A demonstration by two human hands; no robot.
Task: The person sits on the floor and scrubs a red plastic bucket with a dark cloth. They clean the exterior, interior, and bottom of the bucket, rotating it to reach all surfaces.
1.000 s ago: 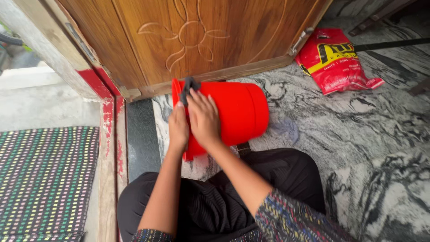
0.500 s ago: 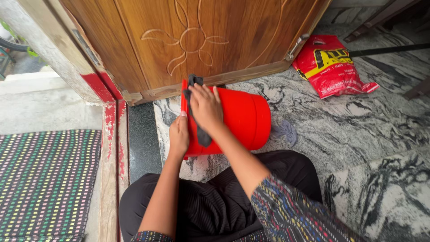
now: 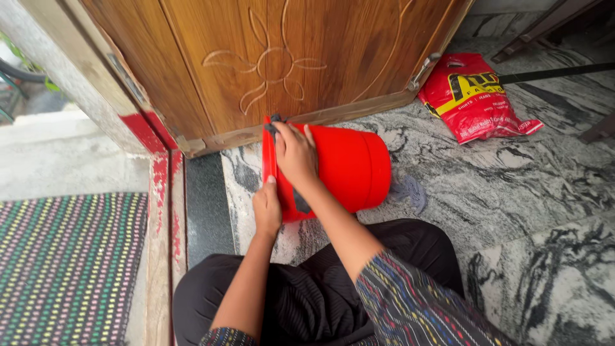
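Observation:
A red plastic bucket lies on its side on the marble floor, its rim turned left toward the doorway. My left hand grips the lower part of that rim. My right hand presses a dark grey cloth flat against the bucket's upper side near the rim. Most of the cloth is hidden under my palm and forearm; a bit shows at the rim's top and below my wrist. My black-clad knees are just below the bucket.
A carved wooden door stands right behind the bucket. A red printed plastic bag lies on the grey marble floor at the right. A multicoloured woven mat lies left, beyond the red-painted threshold.
My right hand has slid the cloth up toward the bucket's rim top. My left hand has dropped lower on the rim, and the bucket has rolled slightly right.

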